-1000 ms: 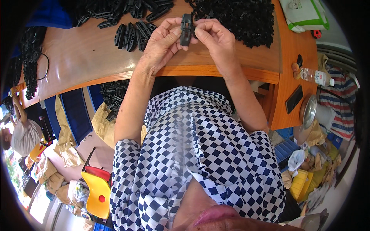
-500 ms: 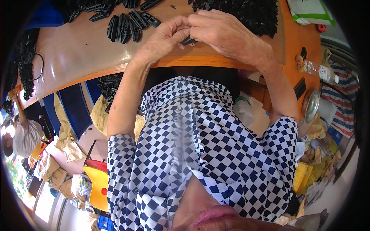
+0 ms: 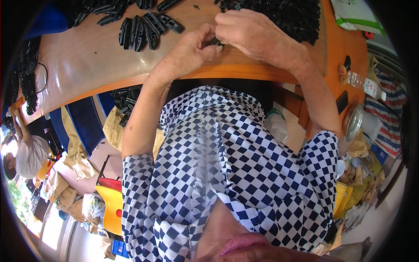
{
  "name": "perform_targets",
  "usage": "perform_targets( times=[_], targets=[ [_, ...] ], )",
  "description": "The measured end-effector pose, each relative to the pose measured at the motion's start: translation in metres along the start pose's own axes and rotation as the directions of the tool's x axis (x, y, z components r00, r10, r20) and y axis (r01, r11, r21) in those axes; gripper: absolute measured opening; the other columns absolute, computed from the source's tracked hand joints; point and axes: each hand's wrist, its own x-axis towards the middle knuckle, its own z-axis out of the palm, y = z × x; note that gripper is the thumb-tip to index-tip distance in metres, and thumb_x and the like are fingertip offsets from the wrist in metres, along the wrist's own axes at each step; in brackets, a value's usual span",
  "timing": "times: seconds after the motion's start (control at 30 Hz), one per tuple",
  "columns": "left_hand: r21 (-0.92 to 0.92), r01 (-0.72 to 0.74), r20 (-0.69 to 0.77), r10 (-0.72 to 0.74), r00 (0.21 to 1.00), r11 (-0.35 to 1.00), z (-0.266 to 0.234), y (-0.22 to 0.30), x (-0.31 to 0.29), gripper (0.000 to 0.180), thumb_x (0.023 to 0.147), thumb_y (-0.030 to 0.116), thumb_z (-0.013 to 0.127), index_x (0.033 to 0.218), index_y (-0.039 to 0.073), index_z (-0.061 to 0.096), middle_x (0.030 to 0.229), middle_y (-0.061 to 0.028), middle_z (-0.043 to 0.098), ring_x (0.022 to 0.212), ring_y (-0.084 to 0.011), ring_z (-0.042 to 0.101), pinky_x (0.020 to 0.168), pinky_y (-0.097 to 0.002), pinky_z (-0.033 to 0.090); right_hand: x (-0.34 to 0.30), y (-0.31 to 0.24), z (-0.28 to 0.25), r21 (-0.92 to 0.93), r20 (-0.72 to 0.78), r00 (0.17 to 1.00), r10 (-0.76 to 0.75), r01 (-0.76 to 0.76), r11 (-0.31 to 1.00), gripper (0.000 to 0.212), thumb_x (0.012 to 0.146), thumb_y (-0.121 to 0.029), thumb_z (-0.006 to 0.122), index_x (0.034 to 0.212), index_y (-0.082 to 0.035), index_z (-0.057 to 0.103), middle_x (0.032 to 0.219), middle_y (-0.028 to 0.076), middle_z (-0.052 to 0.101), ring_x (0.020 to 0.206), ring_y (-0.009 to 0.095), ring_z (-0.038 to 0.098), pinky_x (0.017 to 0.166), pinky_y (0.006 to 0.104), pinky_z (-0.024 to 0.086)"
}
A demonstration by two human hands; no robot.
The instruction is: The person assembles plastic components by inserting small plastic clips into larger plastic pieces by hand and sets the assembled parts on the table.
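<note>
Left hand (image 3: 187, 51) pinches a black part (image 3: 214, 42), thumb against fingers; part mostly hidden. Right hand (image 3: 253, 32) bent over it, fingers curled at the part; can't tell if they grip anything. Both hands and part above table (image 3: 100, 63), near its front edge. On table, left of the hands: long black pieces (image 3: 147, 29), loosely fanned. Toward table's right: heap (image 3: 292, 19) of small black bits. Table's right end: clear bottle (image 3: 365, 84) lying down, dark phone (image 3: 342, 102). Left beyond table: another person (image 3: 31, 153), light top.
</note>
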Motion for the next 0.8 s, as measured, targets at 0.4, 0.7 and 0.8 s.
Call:
perform_targets(
  times=[0.4, 0.7, 0.8],
  targets=[
    [-0.524, -0.140, -0.230, 0.018, 0.973, 0.840, 0.012, 0.016, -0.001, 0.054, 0.092, 0.003, 0.056, 0.140, 0.000, 0.030, 0.122, -0.0114, 0.056, 0.101, -0.0164, 0.060, 0.081, -0.0268, 0.055, 0.006, -0.031, 0.054, 0.984, 0.097, 0.684, 0.723, 0.041, -0.171, 0.039, 0.091, -0.027, 0.063, 0.117, 0.000, 0.054, 0.101, 0.007, 0.062, 0.088, 0.013, 0.061, 0.076, 0.0251, 0.053],
    [-0.339, -0.094, -0.204, 0.024, 0.979, 0.936, 0.033, 0.021, -0.019, 0.060, 0.093, 0.004, 0.055, 0.146, 0.010, 0.026, 0.124, -0.0076, 0.048, 0.110, -0.0177, 0.054, 0.086, -0.0295, 0.053, 0.000, -0.056, 0.059, 0.960, 0.159, 0.651, 0.742, 0.073, -0.270, 0.024, 0.093, -0.017, 0.058, 0.110, -0.001, 0.058, 0.098, 0.004, 0.063, 0.088, 0.010, 0.061, 0.074, 0.0246, 0.053],
    [-0.267, -0.103, -0.170, 0.058, 0.984, 0.958, 0.033, 0.021, -0.018, 0.055, 0.093, 0.004, 0.055, 0.142, 0.010, 0.031, 0.121, -0.0056, 0.048, 0.108, -0.0165, 0.055, 0.085, -0.0290, 0.052, -0.003, -0.058, 0.067, 0.990, 0.080, 0.617, 0.783, 0.042, -0.135, 0.024, 0.091, -0.015, 0.059, 0.110, 0.001, 0.058, 0.096, 0.005, 0.064, 0.088, 0.012, 0.062, 0.076, 0.0246, 0.053]
  ],
)
